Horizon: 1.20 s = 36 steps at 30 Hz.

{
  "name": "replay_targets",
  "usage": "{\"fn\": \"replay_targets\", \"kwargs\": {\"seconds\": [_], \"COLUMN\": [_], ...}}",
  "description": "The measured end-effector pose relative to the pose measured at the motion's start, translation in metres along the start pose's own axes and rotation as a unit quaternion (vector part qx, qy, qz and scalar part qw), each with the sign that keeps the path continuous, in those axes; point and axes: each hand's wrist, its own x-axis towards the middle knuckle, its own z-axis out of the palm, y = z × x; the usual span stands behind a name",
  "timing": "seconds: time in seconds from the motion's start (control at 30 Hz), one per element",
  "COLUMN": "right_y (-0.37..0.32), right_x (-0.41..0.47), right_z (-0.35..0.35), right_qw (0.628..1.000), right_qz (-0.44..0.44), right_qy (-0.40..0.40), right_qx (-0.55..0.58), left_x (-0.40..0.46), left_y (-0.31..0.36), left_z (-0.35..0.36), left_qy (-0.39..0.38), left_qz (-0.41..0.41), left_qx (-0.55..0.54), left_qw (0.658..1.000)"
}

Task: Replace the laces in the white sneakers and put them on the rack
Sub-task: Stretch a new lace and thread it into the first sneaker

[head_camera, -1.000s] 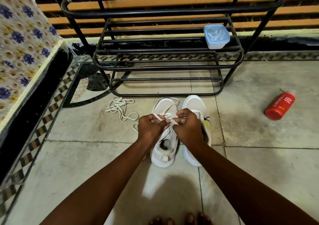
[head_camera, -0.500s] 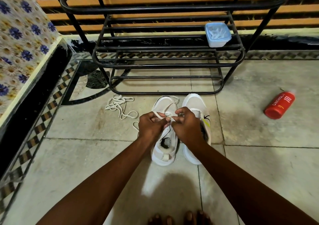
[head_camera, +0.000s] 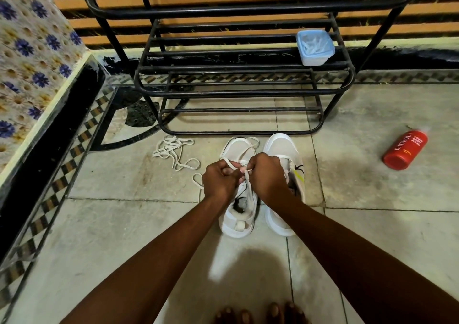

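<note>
Two white sneakers stand side by side on the tiled floor, toes toward the black metal rack (head_camera: pixel 243 92). The left sneaker (head_camera: pixel 237 220) carries a white lace (head_camera: pixel 244 149) that loops over its toe. My left hand (head_camera: pixel 219 180) and my right hand (head_camera: pixel 267 178) meet above its tongue, each pinching part of that lace. The right sneaker (head_camera: pixel 280 149) sits partly under my right wrist. A second loose lace (head_camera: pixel 173 153) lies tangled on the floor to the left of the shoes.
A pale blue lidded box (head_camera: pixel 314 47) sits on the rack's middle shelf at the right. A red bottle (head_camera: pixel 406 152) lies on the floor to the right. A flowered cloth over a black ledge (head_camera: pixel 32 57) borders the left. My toes (head_camera: pixel 260 315) show at the bottom.
Both hands stay together on the lace over the left sneaker, with small finger shifts. The view has drifted slightly downward.
</note>
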Motion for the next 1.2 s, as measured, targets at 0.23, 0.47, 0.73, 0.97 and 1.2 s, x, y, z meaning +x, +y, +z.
{"fn": "replay_targets", "kwargs": {"seconds": [0.23,0.47,0.73,0.97,1.2], "right_y": [-0.004,0.004,-0.003,-0.012,0.025], "right_x": [0.004,0.000,0.004,0.017,0.028], "right_z": [-0.004,-0.011,-0.049,-0.089,-0.076], "right_qw": [0.996,0.994,0.965,0.856,0.859], "right_qz": [-0.043,-0.098,-0.213,-0.089,-0.400], "right_qy": [-0.019,0.019,0.152,0.113,-0.059], "right_qx": [-0.071,-0.045,0.026,0.496,-0.314], "left_x": [-0.008,-0.004,0.008,0.011,-0.003], "left_y": [-0.009,-0.005,-0.005,-0.010,0.002], "left_z": [-0.010,-0.009,-0.005,-0.005,-0.005], "left_qy": [-0.035,-0.024,-0.021,-0.027,-0.012], "left_qz": [0.153,0.163,0.136,0.123,0.112], "left_qx": [0.156,0.204,0.226,0.212,0.220], "left_qw": [0.975,0.965,0.964,0.969,0.969]}}
